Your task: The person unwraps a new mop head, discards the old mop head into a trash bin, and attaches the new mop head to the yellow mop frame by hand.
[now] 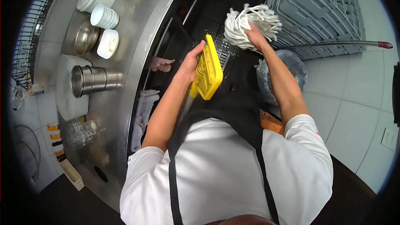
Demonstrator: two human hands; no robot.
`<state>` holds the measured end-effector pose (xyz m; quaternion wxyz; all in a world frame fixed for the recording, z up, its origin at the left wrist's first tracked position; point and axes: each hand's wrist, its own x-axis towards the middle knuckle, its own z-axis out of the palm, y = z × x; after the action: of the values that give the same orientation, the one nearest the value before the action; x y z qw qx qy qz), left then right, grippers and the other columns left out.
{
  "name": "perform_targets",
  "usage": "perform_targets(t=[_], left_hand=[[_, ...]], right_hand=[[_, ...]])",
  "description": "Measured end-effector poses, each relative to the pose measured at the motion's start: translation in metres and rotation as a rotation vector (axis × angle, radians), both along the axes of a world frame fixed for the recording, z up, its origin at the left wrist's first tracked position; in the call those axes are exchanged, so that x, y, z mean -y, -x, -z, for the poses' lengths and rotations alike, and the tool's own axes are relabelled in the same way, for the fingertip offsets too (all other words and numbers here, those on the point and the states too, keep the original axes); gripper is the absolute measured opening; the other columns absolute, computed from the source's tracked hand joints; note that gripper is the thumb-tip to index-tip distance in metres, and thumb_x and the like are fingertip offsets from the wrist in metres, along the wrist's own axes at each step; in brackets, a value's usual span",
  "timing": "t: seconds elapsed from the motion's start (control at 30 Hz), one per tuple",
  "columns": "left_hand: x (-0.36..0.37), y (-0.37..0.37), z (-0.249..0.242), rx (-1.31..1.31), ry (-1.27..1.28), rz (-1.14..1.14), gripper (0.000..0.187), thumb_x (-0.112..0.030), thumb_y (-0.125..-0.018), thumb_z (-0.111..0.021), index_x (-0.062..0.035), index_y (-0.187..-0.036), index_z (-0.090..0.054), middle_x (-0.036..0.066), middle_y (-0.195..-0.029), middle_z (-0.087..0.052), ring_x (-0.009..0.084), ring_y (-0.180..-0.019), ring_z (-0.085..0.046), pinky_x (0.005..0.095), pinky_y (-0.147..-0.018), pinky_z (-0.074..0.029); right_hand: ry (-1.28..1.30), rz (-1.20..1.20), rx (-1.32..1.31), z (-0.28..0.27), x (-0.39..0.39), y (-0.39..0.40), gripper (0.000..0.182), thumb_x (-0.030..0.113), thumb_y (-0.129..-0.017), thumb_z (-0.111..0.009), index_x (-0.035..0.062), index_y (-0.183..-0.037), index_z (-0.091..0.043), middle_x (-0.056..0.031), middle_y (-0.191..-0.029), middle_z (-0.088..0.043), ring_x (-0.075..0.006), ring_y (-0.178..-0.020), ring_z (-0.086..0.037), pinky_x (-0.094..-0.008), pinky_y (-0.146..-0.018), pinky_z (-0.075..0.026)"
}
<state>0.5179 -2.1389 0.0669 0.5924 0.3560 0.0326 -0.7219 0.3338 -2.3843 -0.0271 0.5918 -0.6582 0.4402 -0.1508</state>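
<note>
My left hand [192, 61] is closed round the edge of a yellow plastic mop frame [213, 73], held upright in front of my apron. A pale pole [186, 105] runs down from its lower end, partly behind my forearm. Further out and to the right, my right hand [255, 37] grips a white string mop head [241, 27], its fingers partly sunk among the strands. The mop head is apart from the yellow frame. Beneath both hands lies a dark wet floor with a metal drain grate [225, 58].
Grey stacked dish racks [316, 12] stand at the right, with a bag-lined bin [271, 79] below. A pole [346, 43] crosses in front of the racks. On the left, a steel counter [121, 112] holds tubs, bowls, metal pots [85, 80] and glasses [85, 132].
</note>
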Motion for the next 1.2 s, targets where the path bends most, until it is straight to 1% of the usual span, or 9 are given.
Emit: perform_targets(t=[0.13,0.3,0.37,0.53,0.63,0.8,0.97,1.13,1.2], left_hand=[[0.003,0.010,-0.017,0.035,-0.037,-0.076,0.050,-0.055,-0.092,-0.059,-0.0066,-0.101,-0.068,0.008,-0.076,-0.069,0.0166,-0.061,-0.067,0.0294,-0.057,-0.057],[0.007,0.011,-0.010,0.046,-0.039,-0.032,0.054,-0.057,-0.093,-0.057,-0.0044,-0.099,-0.069,0.006,-0.077,-0.069,0.0173,-0.064,-0.067,0.0322,-0.061,-0.057],[0.010,0.012,-0.001,0.013,-0.028,-0.053,0.055,-0.058,-0.093,-0.055,-0.0046,-0.099,-0.068,0.007,-0.080,-0.070,0.0190,-0.066,-0.068,0.0334,-0.063,-0.058],[0.001,0.004,0.003,-0.039,0.060,-0.008,0.060,-0.059,-0.099,-0.041,-0.0051,-0.116,-0.063,0.012,-0.103,-0.070,0.0255,-0.090,-0.069,0.0419,-0.081,-0.056],[0.011,0.019,0.007,-0.057,-0.141,-0.096,0.062,-0.062,-0.096,-0.043,-0.0058,-0.106,-0.067,0.013,-0.084,-0.071,0.0254,-0.071,-0.070,0.0372,-0.067,-0.059],[0.004,0.020,-0.018,-0.043,0.080,0.084,0.054,-0.049,-0.100,-0.044,-0.0056,-0.129,-0.057,0.028,-0.095,-0.069,0.0278,-0.068,-0.071,0.0278,-0.046,-0.057],[0.005,0.012,0.007,-0.084,0.070,-0.118,0.048,-0.043,-0.099,-0.050,-0.0043,-0.125,-0.059,0.017,-0.105,-0.070,0.0264,-0.083,-0.072,0.0384,-0.070,-0.061],[0.007,0.005,0.021,0.025,0.033,-0.206,0.044,-0.042,-0.099,-0.051,-0.0049,-0.121,-0.061,0.011,-0.105,-0.071,0.0226,-0.089,-0.071,0.0386,-0.081,-0.058],[0.004,0.007,0.012,-0.015,0.034,-0.182,0.043,-0.042,-0.099,-0.053,-0.0052,-0.118,-0.063,0.010,-0.102,-0.071,0.0221,-0.087,-0.071,0.0385,-0.080,-0.059]], right_hand=[[-0.234,-0.099,0.426,-0.023,0.021,0.004,0.063,0.008,-0.090,-0.049,0.0036,-0.150,-0.033,-0.0080,-0.134,-0.055,-0.0149,-0.114,-0.054,-0.0282,-0.099,-0.042],[-0.879,0.090,1.095,-0.005,0.031,0.002,0.048,0.029,-0.096,-0.039,-0.0013,-0.128,-0.056,-0.0195,-0.117,-0.065,-0.0319,-0.104,-0.065,-0.0464,-0.093,-0.052],[-0.943,0.367,0.874,0.032,0.014,-0.020,0.046,0.028,-0.096,-0.038,-0.0012,-0.125,-0.059,-0.0204,-0.112,-0.066,-0.0334,-0.099,-0.065,-0.0503,-0.090,-0.052],[-1.104,0.098,0.985,0.028,-0.041,-0.028,0.044,0.029,-0.100,-0.037,-0.0010,-0.122,-0.060,-0.0207,-0.122,-0.063,-0.0343,-0.110,-0.063,-0.0484,-0.099,-0.049],[-0.950,0.048,0.941,-0.006,-0.054,-0.046,0.046,0.031,-0.101,-0.037,-0.0006,-0.128,-0.056,-0.0183,-0.128,-0.061,-0.0331,-0.118,-0.059,-0.0479,-0.106,-0.044],[-1.037,-0.248,1.046,-0.036,-0.063,-0.064,0.049,0.033,-0.102,-0.037,-0.0004,-0.134,-0.052,-0.0177,-0.133,-0.058,-0.0314,-0.120,-0.058,-0.0452,-0.106,-0.045],[-0.629,-0.149,0.543,-0.063,-0.081,-0.064,0.048,0.034,-0.102,-0.037,0.0000,-0.130,-0.056,-0.0150,-0.126,-0.063,-0.0273,-0.114,-0.063,-0.0409,-0.100,-0.049],[-0.990,-0.265,0.988,-0.069,-0.083,-0.039,0.051,0.042,-0.103,-0.043,0.0024,-0.132,-0.054,-0.0122,-0.131,-0.060,-0.0239,-0.120,-0.058,-0.0414,-0.103,-0.045],[-0.820,-0.097,0.773,-0.073,-0.100,-0.041,0.052,0.042,-0.101,-0.048,0.0026,-0.134,-0.052,-0.0118,-0.132,-0.059,-0.0229,-0.121,-0.057,-0.0400,-0.103,-0.045]])
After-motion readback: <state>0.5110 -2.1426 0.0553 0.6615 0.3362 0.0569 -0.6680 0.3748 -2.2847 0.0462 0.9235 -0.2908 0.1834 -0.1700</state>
